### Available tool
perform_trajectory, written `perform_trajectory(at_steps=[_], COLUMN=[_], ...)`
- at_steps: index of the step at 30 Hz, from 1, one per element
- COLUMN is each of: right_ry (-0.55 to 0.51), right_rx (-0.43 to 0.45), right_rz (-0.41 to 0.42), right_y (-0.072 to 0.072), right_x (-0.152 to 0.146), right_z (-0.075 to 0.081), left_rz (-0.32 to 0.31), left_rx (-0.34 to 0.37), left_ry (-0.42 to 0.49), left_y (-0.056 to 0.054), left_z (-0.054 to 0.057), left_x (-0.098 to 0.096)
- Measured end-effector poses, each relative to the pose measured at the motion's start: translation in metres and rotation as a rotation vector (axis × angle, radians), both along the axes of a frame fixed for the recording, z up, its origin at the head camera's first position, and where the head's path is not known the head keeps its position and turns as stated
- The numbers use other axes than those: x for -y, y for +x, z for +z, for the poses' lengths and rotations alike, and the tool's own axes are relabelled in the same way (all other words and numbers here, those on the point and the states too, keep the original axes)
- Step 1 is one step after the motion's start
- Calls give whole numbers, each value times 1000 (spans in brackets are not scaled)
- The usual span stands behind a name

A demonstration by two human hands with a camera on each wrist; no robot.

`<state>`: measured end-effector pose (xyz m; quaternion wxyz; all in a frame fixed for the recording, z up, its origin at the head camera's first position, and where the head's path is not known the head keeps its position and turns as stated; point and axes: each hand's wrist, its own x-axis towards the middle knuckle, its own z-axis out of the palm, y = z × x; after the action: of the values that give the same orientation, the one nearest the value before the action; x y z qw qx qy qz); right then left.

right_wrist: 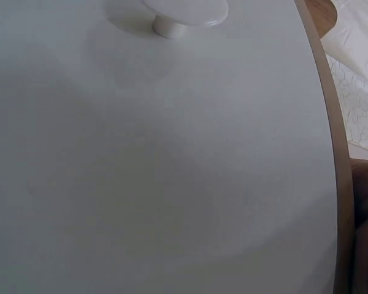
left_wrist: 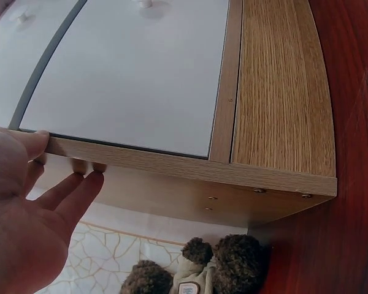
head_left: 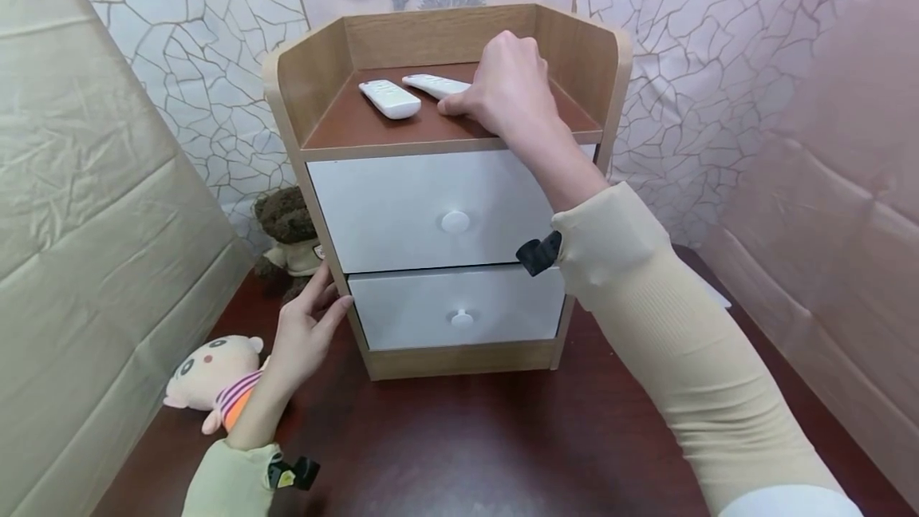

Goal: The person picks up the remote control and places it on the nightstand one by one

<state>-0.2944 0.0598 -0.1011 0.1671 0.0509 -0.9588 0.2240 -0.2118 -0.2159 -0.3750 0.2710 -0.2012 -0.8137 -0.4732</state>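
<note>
A small wooden cabinet (head_left: 459, 360) has two white drawers, the upper drawer (head_left: 395, 206) and the lower drawer (head_left: 409, 313), each with a round knob. On its brown top lie a white remote control (head_left: 390, 99) and a second white remote control (head_left: 433, 84). My right hand (head_left: 513, 86) holds the second one by its near right end, the thumb along its side and the fingertips hidden. My left hand (head_left: 305, 333) touches the cabinet's left side, its thumb at the front edge and fingertips against the side panel (left_wrist: 153, 199).
A pink plush toy (head_left: 215, 377) lies on the dark red table (head_left: 459, 445) left of the cabinet. Brown plush bears (left_wrist: 239, 263) sit behind the left side. A raised wooden rim (head_left: 438, 38) borders the cabinet top. Fabric walls stand at both sides.
</note>
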Motion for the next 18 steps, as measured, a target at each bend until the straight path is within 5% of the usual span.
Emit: perform_trajectory(at_steps=[11, 18], right_ry=[-173, -191], right_rx=[53, 70], right_rz=[116, 127], right_y=[8, 8], right_x=[-16, -14], right_z=[-1, -1], left_rz=[-3, 3], left_rx=[-10, -6], left_ry=[-5, -5], left_y=[-1, -1], left_z=[1, -1], left_x=[-1, 1])
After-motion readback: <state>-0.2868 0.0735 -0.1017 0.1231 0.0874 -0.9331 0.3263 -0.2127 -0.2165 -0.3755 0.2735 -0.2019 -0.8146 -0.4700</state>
